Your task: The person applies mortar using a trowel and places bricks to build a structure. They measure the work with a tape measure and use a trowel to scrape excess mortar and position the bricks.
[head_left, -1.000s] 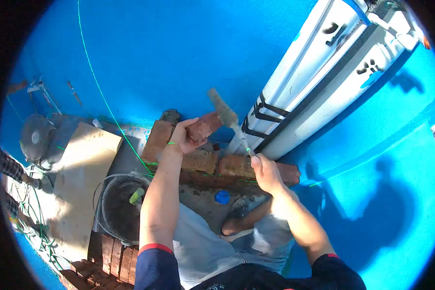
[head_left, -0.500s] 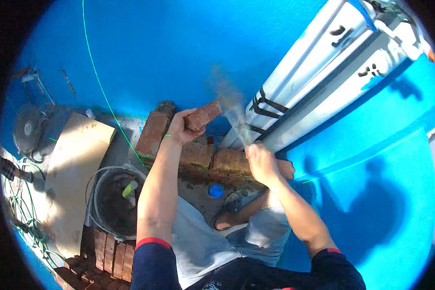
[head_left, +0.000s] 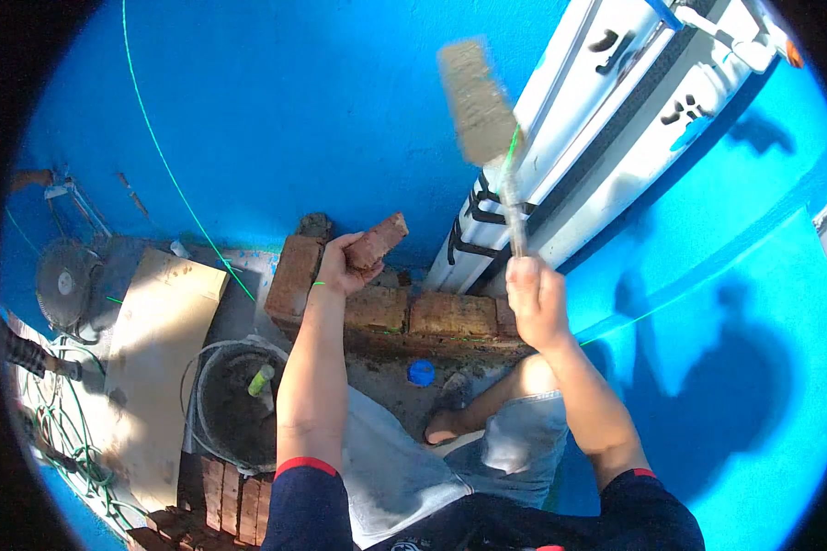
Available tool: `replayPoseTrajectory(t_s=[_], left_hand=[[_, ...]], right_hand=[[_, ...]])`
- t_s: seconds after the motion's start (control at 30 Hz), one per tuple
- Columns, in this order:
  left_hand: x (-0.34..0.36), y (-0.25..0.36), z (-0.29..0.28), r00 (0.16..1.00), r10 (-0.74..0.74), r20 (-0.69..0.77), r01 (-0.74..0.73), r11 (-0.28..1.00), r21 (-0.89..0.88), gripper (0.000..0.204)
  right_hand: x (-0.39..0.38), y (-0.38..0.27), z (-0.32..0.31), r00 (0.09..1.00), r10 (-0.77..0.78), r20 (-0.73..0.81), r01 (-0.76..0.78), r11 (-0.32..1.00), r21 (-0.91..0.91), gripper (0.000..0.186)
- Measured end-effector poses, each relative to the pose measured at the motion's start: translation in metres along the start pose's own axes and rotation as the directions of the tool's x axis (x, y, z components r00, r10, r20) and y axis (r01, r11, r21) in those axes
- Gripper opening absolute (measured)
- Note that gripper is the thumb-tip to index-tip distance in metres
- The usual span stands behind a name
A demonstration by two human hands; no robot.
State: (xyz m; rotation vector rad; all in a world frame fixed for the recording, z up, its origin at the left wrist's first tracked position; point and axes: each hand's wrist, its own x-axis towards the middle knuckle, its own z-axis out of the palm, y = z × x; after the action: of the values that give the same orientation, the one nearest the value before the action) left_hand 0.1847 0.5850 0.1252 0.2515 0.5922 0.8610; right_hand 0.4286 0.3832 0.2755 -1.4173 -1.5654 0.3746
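My left hand [head_left: 338,268] grips a broken piece of red brick [head_left: 378,241], held above a low course of bricks [head_left: 452,315] along the blue wall. My right hand [head_left: 537,303] is closed round the handle of a bricklaying trowel [head_left: 480,106]. Grey mortar coats the trowel's blade, which points up and away in front of the wall, slightly blurred. Blade and brick piece are apart. At the left end of the course, a brick [head_left: 294,275] sits higher than the others.
A mortar bucket [head_left: 199,404] with a green-handled tool [head_left: 261,379] stands left of my leg, near stacked bricks [head_left: 239,500]. White wrapped lengths [head_left: 560,129] lean at right. A board [head_left: 161,340], green hose [head_left: 60,432], green string [head_left: 161,165] and blue cap [head_left: 421,372] are also around.
My right hand has moved up and to the right, lifting the trowel away from the brick piece. My left hand still holds that piece in about the same place. The view has shifted slightly.
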Motion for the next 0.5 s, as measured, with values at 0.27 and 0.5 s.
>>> replayPoseTrajectory(t_s=[0.27, 0.5], left_hand=[[0.016, 0.004, -0.024, 0.993, 0.011, 0.115, -0.02, 0.996, 0.081, 0.011], [0.003, 0.008, -0.022, 0.997, 0.03, 0.073, -0.035, 0.998, 0.058, 0.032]], right_hand=[[-0.033, 0.072, 0.05, 0.89, 0.391, 0.234, -0.265, 0.862, -0.432, 0.04], [-0.047, 0.078, 0.043, 0.958, 0.28, 0.059, -0.249, 0.918, -0.307, 0.042]])
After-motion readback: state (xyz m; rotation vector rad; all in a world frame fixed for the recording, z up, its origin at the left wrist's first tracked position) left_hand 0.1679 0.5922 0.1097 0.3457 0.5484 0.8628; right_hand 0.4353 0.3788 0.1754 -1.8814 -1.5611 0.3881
